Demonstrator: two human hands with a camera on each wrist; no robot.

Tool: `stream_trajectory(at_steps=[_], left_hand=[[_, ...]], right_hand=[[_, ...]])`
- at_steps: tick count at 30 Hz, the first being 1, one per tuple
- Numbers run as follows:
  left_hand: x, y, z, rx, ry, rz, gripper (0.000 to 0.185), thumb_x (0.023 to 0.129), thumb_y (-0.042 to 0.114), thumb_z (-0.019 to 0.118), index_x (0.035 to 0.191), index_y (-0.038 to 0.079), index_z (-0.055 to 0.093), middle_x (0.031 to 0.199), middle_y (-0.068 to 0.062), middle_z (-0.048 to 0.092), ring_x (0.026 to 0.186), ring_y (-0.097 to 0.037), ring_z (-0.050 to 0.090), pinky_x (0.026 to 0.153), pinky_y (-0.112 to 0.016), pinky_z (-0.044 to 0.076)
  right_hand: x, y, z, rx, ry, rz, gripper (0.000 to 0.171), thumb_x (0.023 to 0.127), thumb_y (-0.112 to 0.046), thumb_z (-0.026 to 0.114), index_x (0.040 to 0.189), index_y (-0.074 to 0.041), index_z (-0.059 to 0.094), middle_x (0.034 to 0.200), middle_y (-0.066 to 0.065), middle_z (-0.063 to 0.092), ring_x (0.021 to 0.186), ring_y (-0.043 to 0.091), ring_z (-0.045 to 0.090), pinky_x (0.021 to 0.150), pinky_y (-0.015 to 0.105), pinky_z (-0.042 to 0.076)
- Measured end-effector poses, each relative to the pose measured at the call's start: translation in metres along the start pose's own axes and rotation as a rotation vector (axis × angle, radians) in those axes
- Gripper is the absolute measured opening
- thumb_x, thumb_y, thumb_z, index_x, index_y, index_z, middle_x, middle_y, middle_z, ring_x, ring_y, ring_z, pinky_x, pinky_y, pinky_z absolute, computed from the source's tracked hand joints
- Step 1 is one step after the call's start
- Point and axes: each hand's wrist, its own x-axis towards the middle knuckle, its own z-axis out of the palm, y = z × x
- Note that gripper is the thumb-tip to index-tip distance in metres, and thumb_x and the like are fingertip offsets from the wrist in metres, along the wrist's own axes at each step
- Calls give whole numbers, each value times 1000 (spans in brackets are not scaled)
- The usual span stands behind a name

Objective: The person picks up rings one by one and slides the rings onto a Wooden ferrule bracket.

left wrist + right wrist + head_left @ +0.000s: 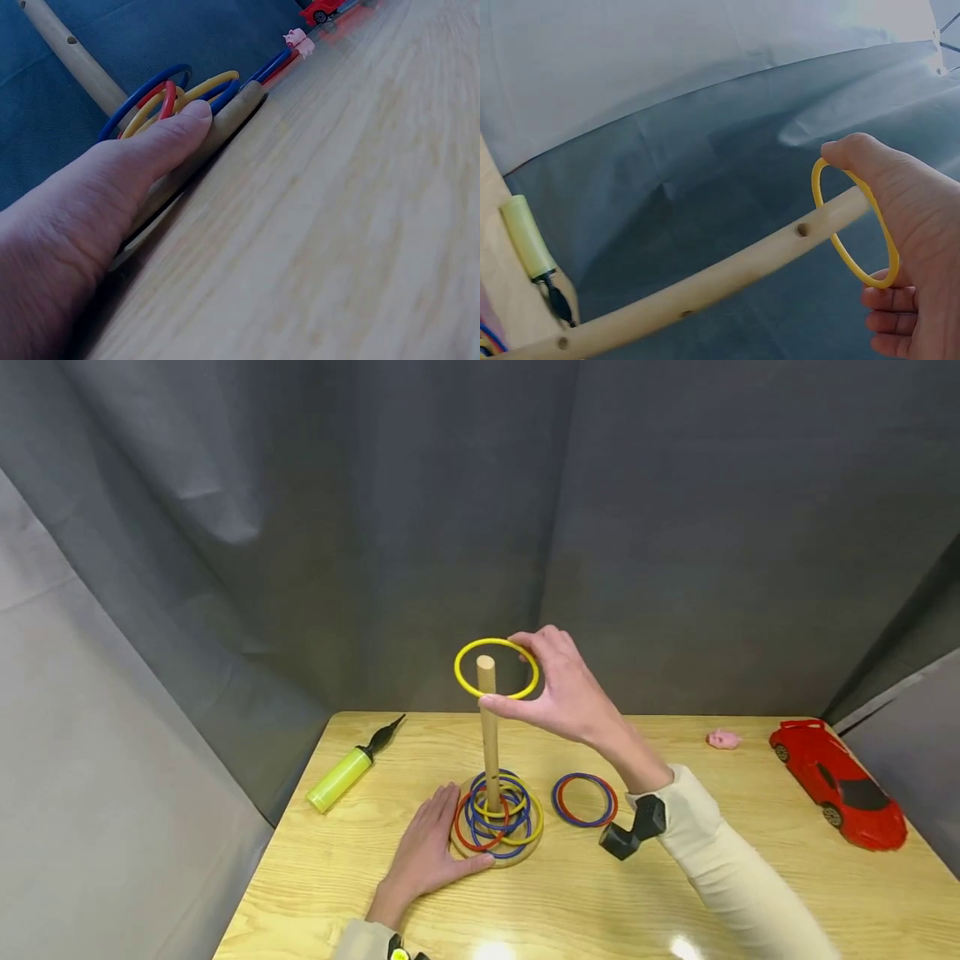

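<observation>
A yellow ring (pixel 459 667) is held level by my right hand (pixel 558 685), thumb on its near edge and fingers on its far edge. In the right wrist view, the ring (pixel 841 251) loops about the top end of the wooden post (pixel 735 271), pinched by the right hand (pixel 930 225). My left hand (pixel 429 843) rests against the round wooden base (pixel 517 860), its fingers extended along the left side. The left thumb (pixel 176 139) lies over the base's edge. Several blue, red and yellow rings (pixel 536 827) lie overlapping around the post's foot.
Blue and red rings (pixel 587 824) lie stacked right of the base. A yellow-green hand pump (pixel 341 779) is at the back left. A pink pig figure (pixel 723 739) and a red toy car (pixel 840 785) stand at the right. Grey curtain (pixel 420 527) hangs behind the table.
</observation>
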Motion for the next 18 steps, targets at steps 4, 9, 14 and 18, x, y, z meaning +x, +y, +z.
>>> stream_trajectory(at_steps=[4, 9, 14, 18], left_hand=[[-2, 0, -1, -3, 3, -2, 131, 76, 95, 55, 167, 8, 21, 173, -9, 25, 160, -26, 20, 129, -47, 24], [1, 1, -4, 4, 18, 13, 129, 77, 94, 56, 167, 7, 22, 172, -11, 27, 159, -29, 23, 128, -50, 27], [1, 3, -6, 10, -1, -2, 130, 76, 95, 55, 167, 8, 20, 173, -10, 25, 160, -28, 20, 129, -49, 25], [0, 4, -7, 9, -10, -6, 130, 77, 94, 54, 167, 7, 20, 173, -10, 23, 160, -28, 19, 129, -48, 23]], right_hand=[[-5, 7, 17, -21, -27, 1, 78, 74, -60, 86, 130, -10, 65, 104, 1, 55, 104, 21, 47, 84, 38, 48], [-19, 19, 34, -37, -71, 25, 84, 73, -63, 86, 133, -8, 64, 107, 2, 57, 104, 22, 48, 84, 39, 48], [-38, 29, 52, -53, -123, 72, 90, 72, -66, 85, 136, -9, 62, 106, 2, 56, 103, 23, 48, 83, 39, 48], [-52, 36, 66, -49, -145, 85, 92, 70, -66, 85, 137, -7, 62, 105, 3, 55, 101, 24, 48, 83, 39, 48]])
